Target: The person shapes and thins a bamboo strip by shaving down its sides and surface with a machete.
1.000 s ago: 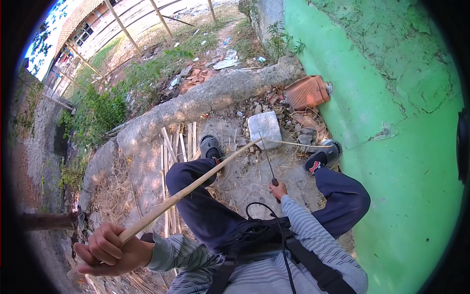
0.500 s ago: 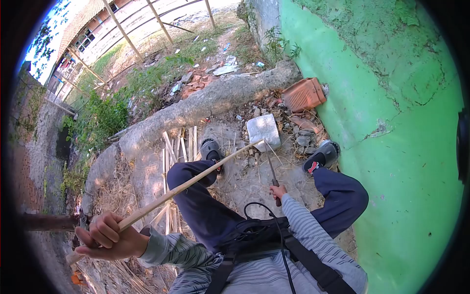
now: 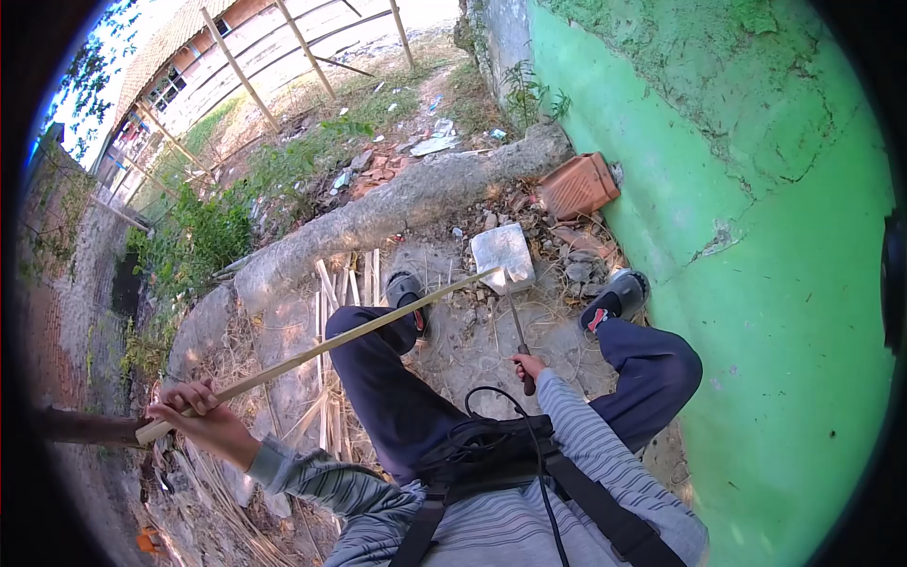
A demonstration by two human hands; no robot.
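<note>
While my right hand (image 3: 529, 369) stays clenched on the knife (image 3: 519, 326) handle, my left hand (image 3: 210, 416) has moved up in view versus half a second ago. Left now grasps the wooden stick (image 3: 345, 338) close to its near end, fingers curled over it; earlier, a tail stuck out behind that fist. Stick angle is shallower too. Left arm's out sideways, right reaches forward, blade pointing away. Stick's far end sits over the white block (image 3: 501, 250) in view; can't tell if blade touches.
</note>
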